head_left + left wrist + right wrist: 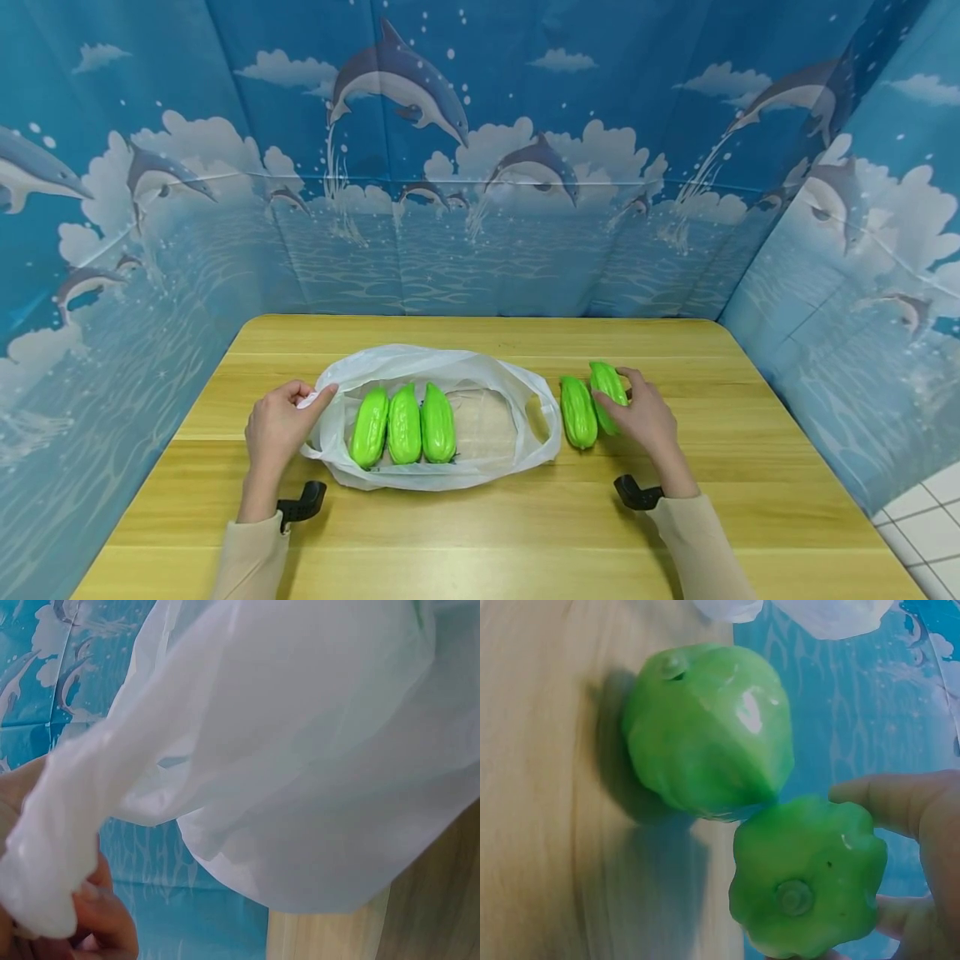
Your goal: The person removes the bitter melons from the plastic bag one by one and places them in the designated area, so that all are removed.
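Observation:
A white plastic bag (442,360) lies spread with its mouth open, and several bright green bitter melons (404,423) sit side by side in its left part. My left hand (279,421) grips the bag's left handle, seen bunched in the left wrist view, where the handle (56,847) hides part of the fingers. To the right of the bag, my right hand (643,412) holds one bitter melon (608,392) between thumb and fingers. In the right wrist view this held melon (806,877) appears raised from the table. Another bitter melon (578,412) lies just left of it on the tabletop.
The wooden table (480,542) reaches back to a blue dolphin-printed curtain (480,250), which also hangs along both sides. The bag's right handle loop (553,417) stands close to the loose melon. White floor tiles (926,525) show at the lower right.

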`<state>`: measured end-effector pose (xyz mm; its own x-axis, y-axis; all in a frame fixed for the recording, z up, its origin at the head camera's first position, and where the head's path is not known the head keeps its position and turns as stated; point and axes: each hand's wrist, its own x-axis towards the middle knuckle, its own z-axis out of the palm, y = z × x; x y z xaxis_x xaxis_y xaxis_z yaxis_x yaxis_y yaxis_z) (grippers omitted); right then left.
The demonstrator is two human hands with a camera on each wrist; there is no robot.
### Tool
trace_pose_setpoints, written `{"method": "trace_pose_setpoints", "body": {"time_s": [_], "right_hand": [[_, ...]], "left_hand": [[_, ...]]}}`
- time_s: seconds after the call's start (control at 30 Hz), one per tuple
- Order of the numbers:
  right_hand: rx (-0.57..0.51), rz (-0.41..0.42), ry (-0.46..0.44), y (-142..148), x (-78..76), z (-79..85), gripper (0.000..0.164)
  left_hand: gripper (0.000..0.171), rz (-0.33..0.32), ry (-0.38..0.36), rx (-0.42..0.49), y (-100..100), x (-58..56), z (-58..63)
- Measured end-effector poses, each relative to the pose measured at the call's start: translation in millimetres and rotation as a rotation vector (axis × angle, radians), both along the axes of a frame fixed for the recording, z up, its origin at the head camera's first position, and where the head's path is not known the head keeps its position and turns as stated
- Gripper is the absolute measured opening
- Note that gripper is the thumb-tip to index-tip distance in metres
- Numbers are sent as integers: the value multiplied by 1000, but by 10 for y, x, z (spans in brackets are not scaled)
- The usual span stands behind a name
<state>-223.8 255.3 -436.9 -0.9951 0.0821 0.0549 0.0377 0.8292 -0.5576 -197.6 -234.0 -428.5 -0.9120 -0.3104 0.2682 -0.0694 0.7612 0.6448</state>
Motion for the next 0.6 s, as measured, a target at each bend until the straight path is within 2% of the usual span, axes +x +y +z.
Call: {"method": "trace_pose_setpoints", "body": {"time_s": [0.6], "right_hand": [[14,0,-67,35,-25,-111,76]], "left_hand": [[48,-3,2,-1,-1,3,-1]]}}
